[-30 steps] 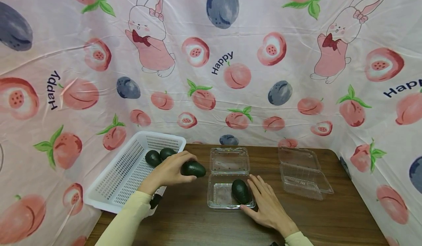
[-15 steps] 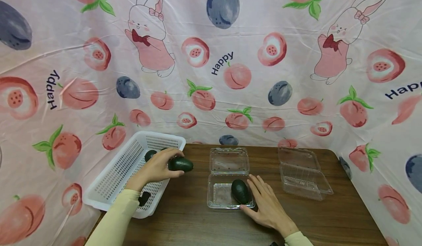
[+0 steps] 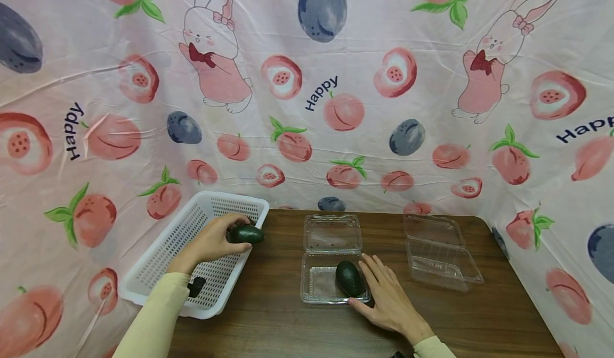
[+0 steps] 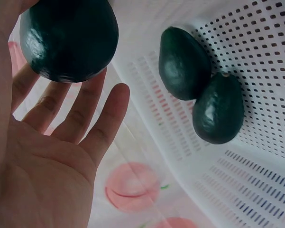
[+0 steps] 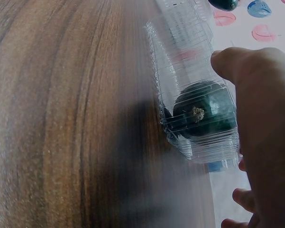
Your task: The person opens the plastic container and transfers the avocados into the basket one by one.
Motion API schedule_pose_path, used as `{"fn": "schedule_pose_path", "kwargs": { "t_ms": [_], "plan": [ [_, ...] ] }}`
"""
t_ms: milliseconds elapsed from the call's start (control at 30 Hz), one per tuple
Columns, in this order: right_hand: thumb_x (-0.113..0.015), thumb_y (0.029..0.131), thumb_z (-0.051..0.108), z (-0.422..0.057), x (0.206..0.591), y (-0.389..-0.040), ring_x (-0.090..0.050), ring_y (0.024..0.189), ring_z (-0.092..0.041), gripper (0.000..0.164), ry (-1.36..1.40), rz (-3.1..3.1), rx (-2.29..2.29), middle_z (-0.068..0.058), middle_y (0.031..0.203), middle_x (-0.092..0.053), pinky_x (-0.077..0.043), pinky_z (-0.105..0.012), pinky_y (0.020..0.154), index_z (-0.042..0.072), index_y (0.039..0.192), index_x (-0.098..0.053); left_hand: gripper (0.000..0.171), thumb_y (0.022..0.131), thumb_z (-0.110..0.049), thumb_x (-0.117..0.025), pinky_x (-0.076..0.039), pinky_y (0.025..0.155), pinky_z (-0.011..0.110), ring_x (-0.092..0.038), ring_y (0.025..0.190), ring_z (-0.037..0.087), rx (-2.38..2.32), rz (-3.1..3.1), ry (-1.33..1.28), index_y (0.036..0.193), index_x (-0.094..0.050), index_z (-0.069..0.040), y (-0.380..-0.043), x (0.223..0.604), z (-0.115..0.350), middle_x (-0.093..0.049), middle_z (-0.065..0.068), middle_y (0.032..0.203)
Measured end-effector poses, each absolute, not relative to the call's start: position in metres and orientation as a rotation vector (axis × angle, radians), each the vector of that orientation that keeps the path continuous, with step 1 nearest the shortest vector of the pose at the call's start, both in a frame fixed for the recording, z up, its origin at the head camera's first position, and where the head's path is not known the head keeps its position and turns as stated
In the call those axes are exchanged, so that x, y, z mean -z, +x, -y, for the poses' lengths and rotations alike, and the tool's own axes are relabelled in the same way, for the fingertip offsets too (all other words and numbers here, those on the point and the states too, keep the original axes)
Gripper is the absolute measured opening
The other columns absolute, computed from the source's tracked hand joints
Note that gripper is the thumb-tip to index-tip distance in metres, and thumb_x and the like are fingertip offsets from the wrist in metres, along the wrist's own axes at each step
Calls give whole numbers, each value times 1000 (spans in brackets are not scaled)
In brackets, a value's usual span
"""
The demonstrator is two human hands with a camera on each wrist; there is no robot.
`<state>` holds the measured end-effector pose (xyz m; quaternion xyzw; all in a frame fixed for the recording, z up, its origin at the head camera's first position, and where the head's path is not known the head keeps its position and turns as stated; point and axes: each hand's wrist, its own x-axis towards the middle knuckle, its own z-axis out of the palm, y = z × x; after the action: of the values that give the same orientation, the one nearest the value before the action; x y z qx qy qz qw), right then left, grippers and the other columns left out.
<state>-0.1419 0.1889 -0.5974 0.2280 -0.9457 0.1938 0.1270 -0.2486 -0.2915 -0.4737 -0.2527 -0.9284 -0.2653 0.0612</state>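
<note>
In the head view my left hand [image 3: 214, 242] holds a dark green avocado [image 3: 246, 234] between thumb and fingers, above the right rim of a white slotted basket [image 3: 144, 273]. The left wrist view shows that held avocado [image 4: 68, 40] close up, and inside the basket two more, one avocado [image 4: 184, 63] touching a second avocado [image 4: 219, 109]. My right hand [image 3: 386, 298] lies at the right side of an unlidded clear clamshell box [image 3: 318, 294], fairly straight fingers along its edge and thumb at the front corner. One avocado [image 3: 349, 278] sits in the box's right half.
A second clear clamshell box [image 3: 438, 259] stands with its lid up at the right back of the brown wooden table [image 3: 288, 326]. A fruit-and-rabbit printed cloth [image 3: 345, 150] hangs behind and along both sides.
My left hand has moved left with the avocado, from between basket and box to over the basket's right rim. The right hand and the box have stayed put.
</note>
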Motion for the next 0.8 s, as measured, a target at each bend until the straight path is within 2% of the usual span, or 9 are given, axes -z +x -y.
{"fn": "schedule_pose_path", "kwargs": {
  "t_ms": [300, 600, 800],
  "plan": [
    [-77, 100, 63, -190, 599, -142, -43, 166, -49, 93, 670, 2737, -553, -19, 180, -45, -45, -72, 126, 1, 166, -53, 52, 84, -28, -101, -61, 86, 42, -73, 101, 24, 814, 2794, -707, 126, -75, -11, -252, 480, 315, -80, 10, 118],
    [-76, 101, 63, -189, 601, -142, -43, 166, -49, 93, 662, 2737, -568, -20, 180, -44, -45, -73, 125, 1, 166, -52, 53, 84, -32, -101, -56, 86, 38, -68, 98, 18, 783, 2871, -657, 126, -76, -12, -260, 485, 328, -78, 8, 113],
    [-75, 102, 64, -188, 602, -142, -43, 166, -50, 93, 662, 2741, -567, -20, 180, -43, -45, -74, 125, 1, 166, -52, 54, 83, -31, -102, -54, 85, 40, -65, 96, 19, 777, 2906, -639, 125, -77, -10, -264, 491, 335, -78, 9, 114]
  ]
}}
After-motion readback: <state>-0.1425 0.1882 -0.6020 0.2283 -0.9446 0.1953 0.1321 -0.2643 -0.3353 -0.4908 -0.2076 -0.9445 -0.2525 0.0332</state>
